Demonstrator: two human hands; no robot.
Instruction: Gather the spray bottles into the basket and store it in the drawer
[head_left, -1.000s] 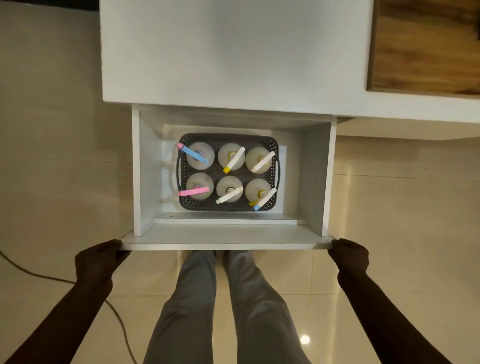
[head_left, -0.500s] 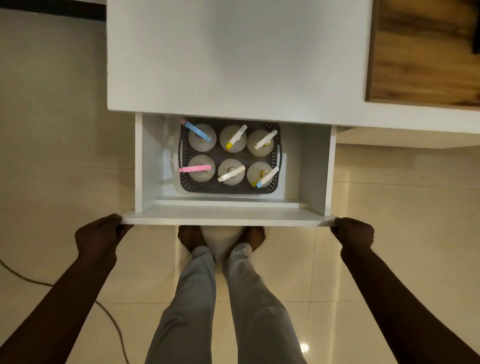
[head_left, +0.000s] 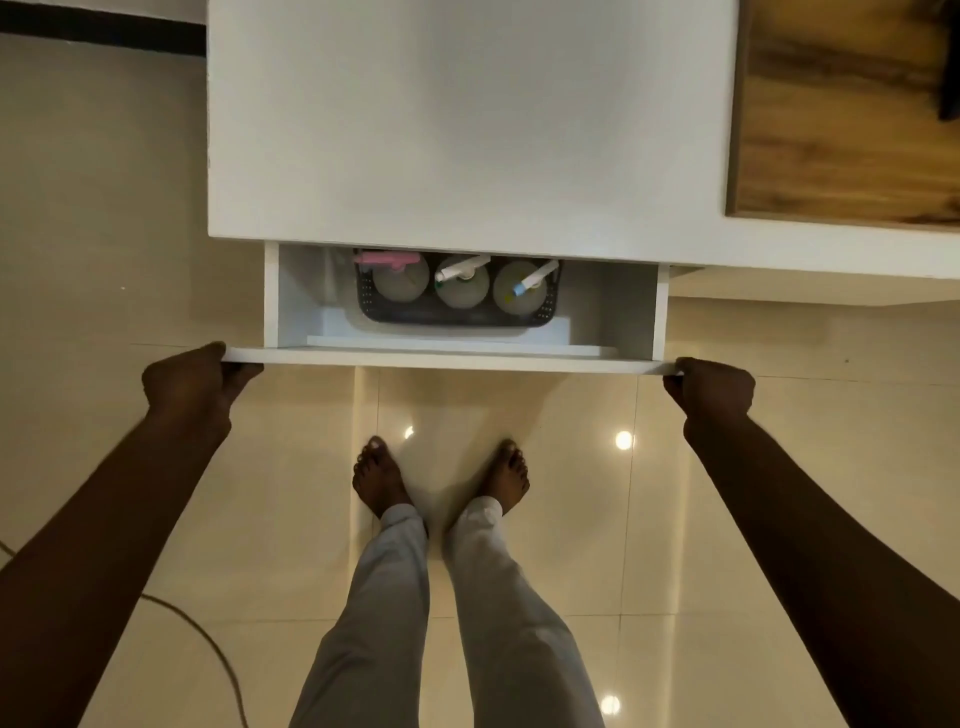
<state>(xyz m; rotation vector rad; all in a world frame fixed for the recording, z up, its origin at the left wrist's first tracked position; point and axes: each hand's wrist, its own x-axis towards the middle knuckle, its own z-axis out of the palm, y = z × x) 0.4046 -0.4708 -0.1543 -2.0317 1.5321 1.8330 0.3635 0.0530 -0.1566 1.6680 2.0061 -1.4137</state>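
White drawer front (head_left: 447, 360) runs across the middle of the view, and I hold it at both ends: my left hand (head_left: 193, 382) is curled around the left corner, my right hand (head_left: 710, 391) around the right corner, fingers closed on the panel's edge. Compared with a second ago, the drawer has slid well back under the white cabinet top (head_left: 467, 124). Then the whole dark perforated basket (head_left: 457, 312) and all six spray bottles showed; now only the near row of three is visible, the pink-topped bottle (head_left: 400, 278) on the left, a white-nozzled bottle (head_left: 462, 283) in the middle and a blue-tipped bottle (head_left: 519, 291) on the right, all standing upright in the basket. The far row is hidden beneath the cabinet. My bare feet stand on the glossy cream tile floor (head_left: 571, 519), clear of the drawer's path. I judge the gathering done and the storing nearly done: what remains is the last stretch of pushing until the front meets the cabinet.
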